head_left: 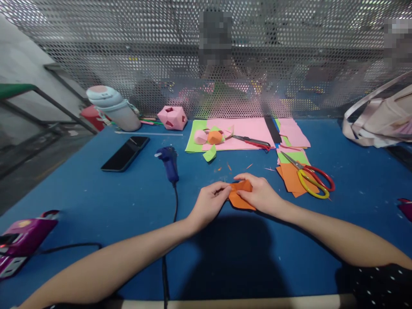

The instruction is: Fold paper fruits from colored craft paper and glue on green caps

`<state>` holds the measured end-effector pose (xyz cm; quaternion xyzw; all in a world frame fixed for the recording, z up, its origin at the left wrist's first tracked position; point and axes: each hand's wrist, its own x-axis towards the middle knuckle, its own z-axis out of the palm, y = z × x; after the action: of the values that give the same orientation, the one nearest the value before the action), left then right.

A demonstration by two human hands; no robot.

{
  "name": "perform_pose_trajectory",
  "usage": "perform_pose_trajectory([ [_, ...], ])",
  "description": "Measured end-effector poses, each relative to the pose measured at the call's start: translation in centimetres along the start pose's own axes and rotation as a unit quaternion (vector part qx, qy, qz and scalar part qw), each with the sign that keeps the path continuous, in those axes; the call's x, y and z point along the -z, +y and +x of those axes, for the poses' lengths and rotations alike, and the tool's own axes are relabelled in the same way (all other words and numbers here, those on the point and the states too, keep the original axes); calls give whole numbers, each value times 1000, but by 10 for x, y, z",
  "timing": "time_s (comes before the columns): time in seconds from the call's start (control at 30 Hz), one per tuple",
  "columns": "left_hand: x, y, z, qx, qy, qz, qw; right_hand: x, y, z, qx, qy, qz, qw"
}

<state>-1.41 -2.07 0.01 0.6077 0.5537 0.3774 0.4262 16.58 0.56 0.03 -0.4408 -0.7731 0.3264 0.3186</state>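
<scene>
Low over the blue table, both my hands grip one piece of orange paper that looks partly folded. My left hand pinches its left edge between thumb and fingers. On the upper right part, my right hand has its thumb on top and fingers around the far side. Small orange and pink scraps lie just beyond the paper. To the right, scissors with red and yellow handles rest on orange paper pieces. A blue glue gun lies left of my hands, its cord running toward me.
Pink and green sheets at the back carry folded paper pieces and dark scissors. A pink paper ball, a bottle and a phone stand or lie leftward. A purple power strip is front left; a bag sits right.
</scene>
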Motion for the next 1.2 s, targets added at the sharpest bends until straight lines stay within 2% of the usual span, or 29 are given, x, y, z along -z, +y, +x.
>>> perform_pose_trajectory([
  [0.37, 1, -2, -2, 6, 7, -57, 998, -4, -5, 0, -21, -8, 18, 1000],
  [0.5, 0, 1, -3, 2, 10, -53, 999, -6, -6, 0, -16, 12, 20, 1000],
  [0.8, 0, 1, 0, 11, 9, -69, 997, -4, -2, 1, 6, 2, 3, 1000],
  [0.97, -1, -2, 1, -6, -19, -71, 997, -4, 0, 1, 13, -6, 4, 1000],
  [1.1, -1, -2, 1, 15, 10, -82, 996, -1, -3, 2, 3, 7, 7, 1000],
  [1.2, -1, 0, 0, 35, 23, -104, 994, 3, -6, 2, 25, 26, 21, 999],
])
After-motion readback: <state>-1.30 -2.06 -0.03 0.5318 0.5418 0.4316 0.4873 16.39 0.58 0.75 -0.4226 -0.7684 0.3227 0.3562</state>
